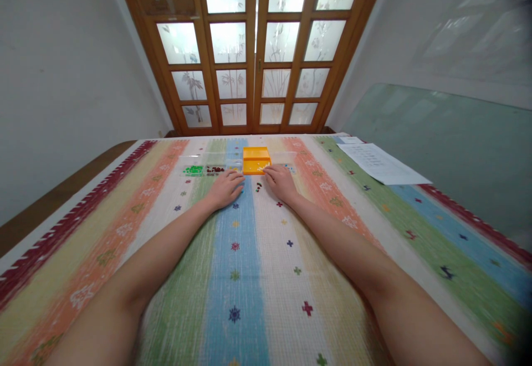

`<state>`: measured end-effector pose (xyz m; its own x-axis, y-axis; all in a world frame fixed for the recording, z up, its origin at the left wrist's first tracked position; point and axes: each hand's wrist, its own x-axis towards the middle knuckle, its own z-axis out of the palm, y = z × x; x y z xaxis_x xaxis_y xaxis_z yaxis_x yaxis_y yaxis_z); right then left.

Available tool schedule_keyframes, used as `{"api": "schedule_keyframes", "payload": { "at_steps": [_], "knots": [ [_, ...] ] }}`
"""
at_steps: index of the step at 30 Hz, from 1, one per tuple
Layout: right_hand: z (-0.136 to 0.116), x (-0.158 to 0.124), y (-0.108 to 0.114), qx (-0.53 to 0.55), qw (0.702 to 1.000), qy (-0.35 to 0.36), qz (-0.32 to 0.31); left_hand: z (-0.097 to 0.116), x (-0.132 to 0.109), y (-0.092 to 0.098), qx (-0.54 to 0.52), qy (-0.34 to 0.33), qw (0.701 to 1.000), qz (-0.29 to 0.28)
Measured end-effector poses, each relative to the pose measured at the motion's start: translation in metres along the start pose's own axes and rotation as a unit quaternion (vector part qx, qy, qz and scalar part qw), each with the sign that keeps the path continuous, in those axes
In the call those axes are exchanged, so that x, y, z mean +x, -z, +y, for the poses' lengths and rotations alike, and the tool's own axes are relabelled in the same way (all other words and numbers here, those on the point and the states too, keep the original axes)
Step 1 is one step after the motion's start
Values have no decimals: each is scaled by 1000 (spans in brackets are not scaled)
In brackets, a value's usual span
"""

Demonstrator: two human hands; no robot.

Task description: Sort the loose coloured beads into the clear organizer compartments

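Beads (258, 187), dark and loose, on striped cloth (249, 277) between the hands, just short of orange tray (256, 161). Left hand (225, 189) palm down, fingers apart, gripping nothing, tips beside clear bead box (203, 170). Right hand (281, 182) likewise open and empty, fingertips near tray corner.

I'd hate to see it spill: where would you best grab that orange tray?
Probably by its left and right walls, a hand from each side: the orange tray lies flat, open-topped, with raised rims. The left hand and right hand rest on the cloth near its front corners.
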<state>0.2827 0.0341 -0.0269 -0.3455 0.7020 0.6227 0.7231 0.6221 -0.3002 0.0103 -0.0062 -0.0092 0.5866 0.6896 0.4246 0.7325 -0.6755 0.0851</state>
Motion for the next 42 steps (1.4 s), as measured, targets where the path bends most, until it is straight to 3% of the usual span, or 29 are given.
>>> {"api": "schedule_keyframes", "payload": {
  "at_steps": [8, 13, 21, 42],
  "knots": [
    [10, 2, -4, -21, 999, -40, -7, 31, 3, 0, -33, -43, 997, -58],
    [11, 0, -8, -28, 999, -20, -33, 38, 1, -5, -28, -56, 993, -102],
    [12, -1, -9, -14, 999, -35, -21, 42, 0, -8, -19, -59, 988, -145],
    [7, -2, -6, -7, 999, -36, -20, 45, 3, 3, -33, -136, 985, -106]
  ]
}}
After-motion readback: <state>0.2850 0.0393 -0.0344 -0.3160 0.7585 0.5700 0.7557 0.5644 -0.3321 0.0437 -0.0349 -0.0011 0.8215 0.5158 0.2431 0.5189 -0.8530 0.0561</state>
